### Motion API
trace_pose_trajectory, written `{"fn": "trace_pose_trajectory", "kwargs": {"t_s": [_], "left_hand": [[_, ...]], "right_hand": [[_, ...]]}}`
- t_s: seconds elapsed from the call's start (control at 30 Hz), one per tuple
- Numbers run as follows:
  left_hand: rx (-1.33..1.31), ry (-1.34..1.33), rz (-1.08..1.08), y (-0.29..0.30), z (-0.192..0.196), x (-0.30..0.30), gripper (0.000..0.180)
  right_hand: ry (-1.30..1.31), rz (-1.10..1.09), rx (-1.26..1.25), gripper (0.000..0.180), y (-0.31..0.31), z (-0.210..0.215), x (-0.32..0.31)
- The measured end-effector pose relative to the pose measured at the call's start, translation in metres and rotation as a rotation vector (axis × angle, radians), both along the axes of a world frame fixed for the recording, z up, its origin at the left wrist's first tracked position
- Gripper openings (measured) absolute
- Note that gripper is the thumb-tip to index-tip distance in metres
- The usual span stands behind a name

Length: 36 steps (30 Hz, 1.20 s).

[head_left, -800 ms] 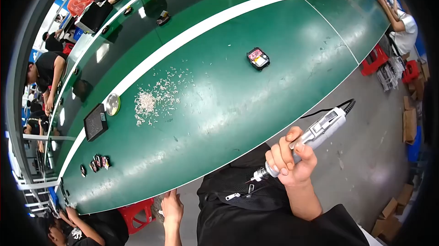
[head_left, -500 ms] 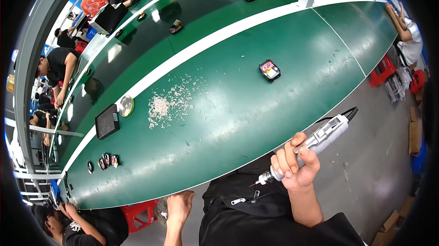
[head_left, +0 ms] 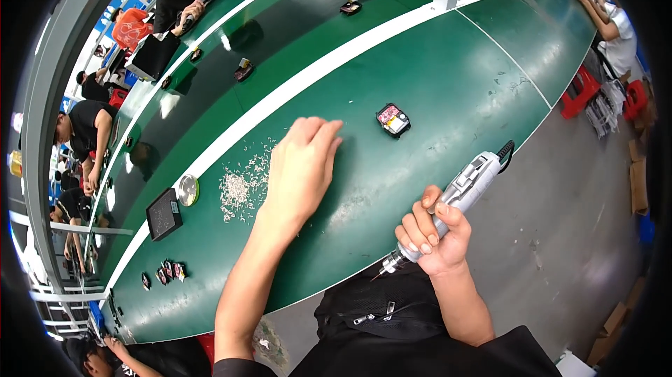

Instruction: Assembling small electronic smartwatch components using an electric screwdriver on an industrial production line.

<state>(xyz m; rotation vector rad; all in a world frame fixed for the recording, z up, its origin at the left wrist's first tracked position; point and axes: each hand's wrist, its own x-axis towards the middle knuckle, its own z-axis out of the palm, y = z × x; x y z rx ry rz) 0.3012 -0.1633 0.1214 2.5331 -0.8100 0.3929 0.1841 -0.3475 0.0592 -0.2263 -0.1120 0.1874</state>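
My right hand (head_left: 439, 240) is wrapped round a grey-white electric screwdriver (head_left: 467, 186). Its thin bit points down and left, just off the near table edge, over a black bag (head_left: 378, 307) at my waist. Above the table my left hand (head_left: 301, 167) reaches out palm down, its fingers bent and the index and thumb tips slightly apart. Nothing shows between them. To the right of these fingertips, not touching them, lies a small black-cased device (head_left: 393, 120) with pink and white parts inside. Beneath and left of this hand is a pile of tiny pale pieces (head_left: 238, 191), partly hidden by it.
A black tray (head_left: 164, 214) and a round clear-lidded dish (head_left: 188, 190) stand left of the pile. Several similar small devices (head_left: 166, 272) sit at the lower left. Past a white divider strip (head_left: 294, 86), more devices rest on the green belt. Other people work along the line.
My left hand has risen from below the near table edge and moved forward over the table, toward the device. The screwdriver in my right hand has shifted a little left and tipped steeper.
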Motion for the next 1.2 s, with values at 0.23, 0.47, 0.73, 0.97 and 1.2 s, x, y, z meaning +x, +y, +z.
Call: {"fn": "trace_pose_trajectory", "kwargs": {"t_s": [0.23,0.47,0.73,0.97,1.2], "left_hand": [[0.247,-0.059,0.048,-0.023,-0.019,0.033,0.011],[0.362,-0.13,0.001,-0.026,-0.021,0.036,0.006],[0.406,-0.192,-0.051,-0.02,-0.028,0.045,0.015],[-0.106,0.225,0.059,-0.004,-0.018,0.053,0.008],[-0.093,0.146,0.049,0.001,-0.02,0.044,0.011]], "right_hand": [[-0.047,0.037,0.034,0.019,-0.002,-0.001,0.002],[-0.077,0.05,0.069,0.02,-0.005,-0.001,0.005],[-0.079,0.048,0.065,0.02,-0.006,-0.001,0.002],[-0.077,0.039,0.055,0.02,-0.006,-0.003,0.0],[-0.084,0.035,0.059,0.02,-0.003,-0.003,0.001]]}}
